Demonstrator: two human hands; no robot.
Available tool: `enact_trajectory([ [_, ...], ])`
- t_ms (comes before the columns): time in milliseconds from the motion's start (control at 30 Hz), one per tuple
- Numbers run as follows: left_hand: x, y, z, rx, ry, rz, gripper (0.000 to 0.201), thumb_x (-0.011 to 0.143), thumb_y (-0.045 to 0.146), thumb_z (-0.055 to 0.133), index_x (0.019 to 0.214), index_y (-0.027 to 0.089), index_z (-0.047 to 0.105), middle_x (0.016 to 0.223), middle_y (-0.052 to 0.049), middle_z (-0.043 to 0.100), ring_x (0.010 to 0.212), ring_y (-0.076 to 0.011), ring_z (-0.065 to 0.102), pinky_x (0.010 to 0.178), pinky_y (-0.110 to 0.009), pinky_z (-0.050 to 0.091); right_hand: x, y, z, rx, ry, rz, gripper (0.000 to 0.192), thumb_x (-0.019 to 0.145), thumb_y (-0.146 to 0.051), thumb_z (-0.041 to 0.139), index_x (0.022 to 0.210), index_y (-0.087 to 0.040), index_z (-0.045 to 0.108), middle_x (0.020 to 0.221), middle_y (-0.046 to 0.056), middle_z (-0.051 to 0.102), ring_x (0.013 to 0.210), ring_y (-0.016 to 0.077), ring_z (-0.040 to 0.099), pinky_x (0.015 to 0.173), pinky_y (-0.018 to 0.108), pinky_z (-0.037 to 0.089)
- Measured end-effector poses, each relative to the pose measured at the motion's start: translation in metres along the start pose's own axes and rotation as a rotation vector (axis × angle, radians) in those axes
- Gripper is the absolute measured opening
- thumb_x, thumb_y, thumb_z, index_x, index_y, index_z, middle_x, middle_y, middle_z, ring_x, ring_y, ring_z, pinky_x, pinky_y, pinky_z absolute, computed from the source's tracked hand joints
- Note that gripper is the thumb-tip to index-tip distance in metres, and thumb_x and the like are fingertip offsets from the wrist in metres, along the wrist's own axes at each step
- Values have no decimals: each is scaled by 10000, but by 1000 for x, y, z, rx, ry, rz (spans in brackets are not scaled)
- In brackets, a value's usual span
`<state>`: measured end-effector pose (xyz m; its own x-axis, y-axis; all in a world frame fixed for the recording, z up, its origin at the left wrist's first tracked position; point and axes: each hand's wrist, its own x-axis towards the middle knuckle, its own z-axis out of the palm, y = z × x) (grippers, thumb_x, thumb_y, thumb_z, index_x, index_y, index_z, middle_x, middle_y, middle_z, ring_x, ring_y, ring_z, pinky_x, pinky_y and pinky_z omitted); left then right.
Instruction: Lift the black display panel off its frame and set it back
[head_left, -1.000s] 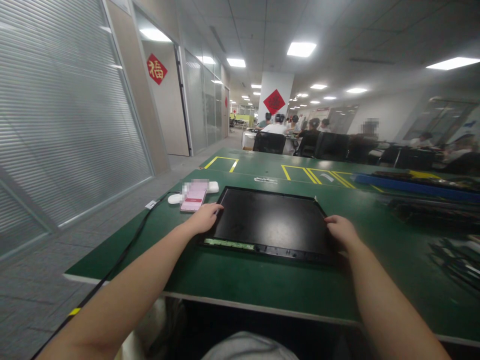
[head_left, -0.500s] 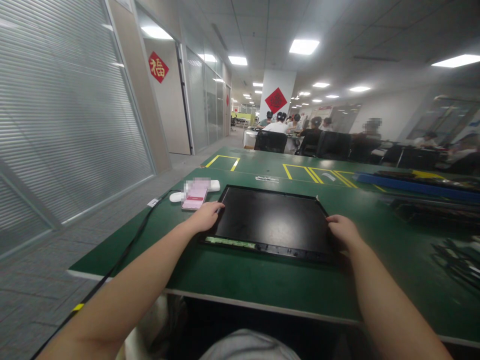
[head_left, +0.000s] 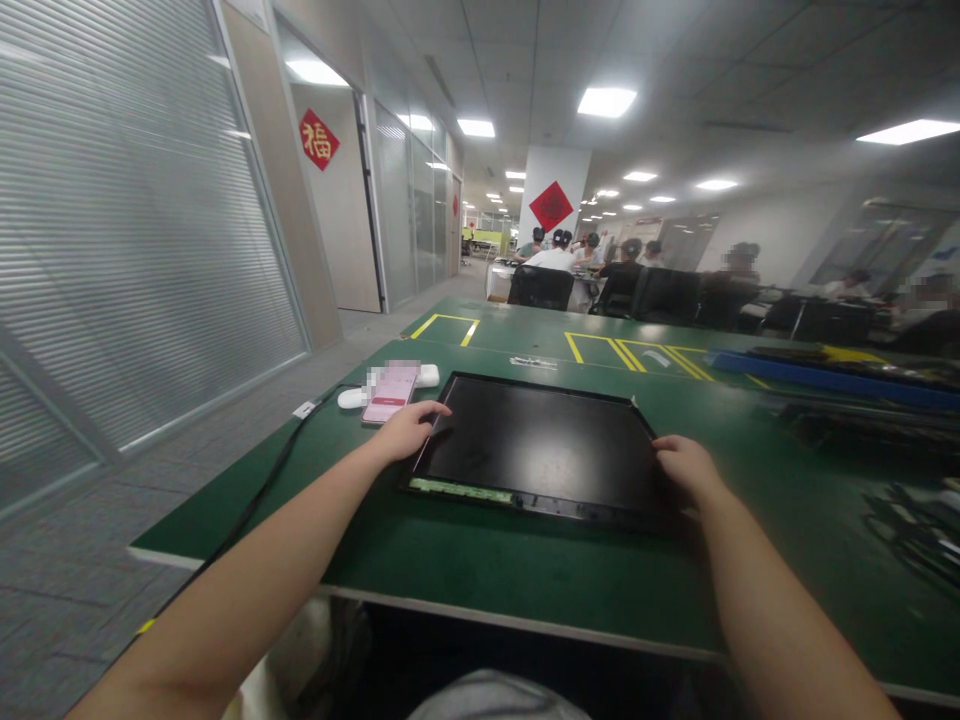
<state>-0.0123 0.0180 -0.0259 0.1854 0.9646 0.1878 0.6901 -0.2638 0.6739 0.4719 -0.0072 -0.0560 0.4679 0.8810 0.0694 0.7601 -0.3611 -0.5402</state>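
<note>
on the green table (head_left: 517, 585), a pale green strip (head_left: 461, 490) runs along the near edge of a black screen panel (head_left: 547, 440) lying flat. the right hand (head_left: 684, 466) holds its right edge, thumb on top; the left hand (head_left: 405, 432) touches its left edge, grip hard to tell. past that, a phone (head_left: 388, 402); far off, people (head_left: 553, 258) sit.

Ceiling lights (head_left: 607, 102) bright; pale glare on black panel (head_left: 544, 440); far right blurry.

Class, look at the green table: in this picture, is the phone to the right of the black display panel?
No, the phone lies left of the black display panel.
</note>
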Motion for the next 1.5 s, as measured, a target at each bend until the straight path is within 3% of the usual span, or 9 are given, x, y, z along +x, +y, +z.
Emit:
enact_trajectory([
  [133, -1, 8, 0, -247, 26, -131, 516, 678, 40, 434, 1101, 200, 681, 958, -24, 743, 790, -195, 702, 722, -304, 564, -2, -2, -2, -10, 4, -5, 380, 689, -126, 548, 1016, -171, 737, 1007, 103, 724, 914, 240, 672, 816, 310, 504],
  [233, -3, 18, 0, -449, 45, -212, 530, 664, 22, 451, 1132, 184, 639, 1007, -36, 737, 745, -169, 702, 620, -252, 562, -3, -3, -3, -25, -10, -5, 393, 699, -120, 538, 1039, -157, 731, 1049, 108, 717, 944, 242, 667, 835, 309, 498],
  [333, -4, 25, -2, -595, 57, -307, 515, 663, 17, 472, 1131, 177, 615, 927, -33, 737, 627, -149, 679, 532, -239, 542, -3, -3, -4, -18, -18, 2, 396, 706, -129, 536, 1052, -160, 727, 1042, 107, 718, 920, 238, 673, 809, 306, 505],
  [533, -2, 29, -4, -817, 102, -446, 468, 701, 30, 521, 1134, 177, 619, 725, -1, 702, 499, -131, 625, 510, -253, 527, -3, -4, -4, -22, -24, -6, 387, 729, -131, 522, 1060, -167, 719, 1079, 103, 710, 991, 248, 657, 843, 310, 493],
  [800, 4, 26, 3, -899, 126, -497, 432, 759, 28, 554, 1169, 163, 590, 559, 20, 652, 401, -132, 588, 384, -204, 453, -5, -7, -5, -44, 6, -26, 371, 706, -107, 530, 1013, -161, 730, 1064, 105, 715, 1020, 256, 648, 865, 312, 486],
  [1133, 2, 20, 2, -1103, 76, -471, 580, 726, 88, 749, 1260, 198, 551, 663, -19, 722, 500, -188, 681, 454, -268, 546, -2, -3, -3, -18, 12, -22, 362, 701, -134, 532, 998, -173, 735, 1039, 102, 720, 965, 253, 660, 830, 318, 495],
  [1333, -4, 30, -2, -1076, -2, -475, 313, 718, 23, 670, 1011, 128, 703, 664, -62, 740, 539, -191, 694, 516, -279, 576, -1, -3, -1, -38, 32, -57, 359, 690, -127, 532, 976, -173, 743, 1027, 100, 723, 974, 253, 660, 849, 324, 495],
  [1500, -5, 35, -5, -1024, -4, -495, 336, 612, -44, 548, 811, 135, 752, 598, -38, 722, 466, -151, 642, 462, -227, 529, -3, -4, -2, -46, 11, -55, 370, 715, -127, 519, 1007, -165, 743, 1072, 104, 716, 1022, 264, 649, 886, 332, 482],
])
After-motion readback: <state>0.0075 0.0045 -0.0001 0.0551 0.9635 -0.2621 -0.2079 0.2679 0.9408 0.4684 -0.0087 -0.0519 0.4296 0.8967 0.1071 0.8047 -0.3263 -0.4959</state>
